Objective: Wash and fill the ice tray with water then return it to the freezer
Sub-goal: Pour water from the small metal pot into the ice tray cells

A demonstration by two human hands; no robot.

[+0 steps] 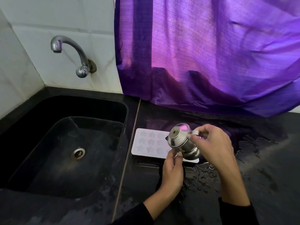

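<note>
Nearest, left hand (172, 169) with fingers (176, 157) pinched under tilted steel pot (181, 141); right hand (211, 146) fingers curled round its handle. Directly beneath fingers, white ice tray (149, 143) with star moulds, flat on wet black surface (259, 168). Farther left, black sink (65, 151), tap (71, 52); beyond, purple curtain (211, 54).

Black sink (48, 181) set into a dark tabletop (267, 176), steel drain (78, 153) in the basin. Curved chrome tap (71, 54) sticks out of the white tiled wall (32, 17). Purple curtain (211, 54) hangs on the right, hem resting on the tabletop. Water puddles (253, 146) spread nearby.
</note>
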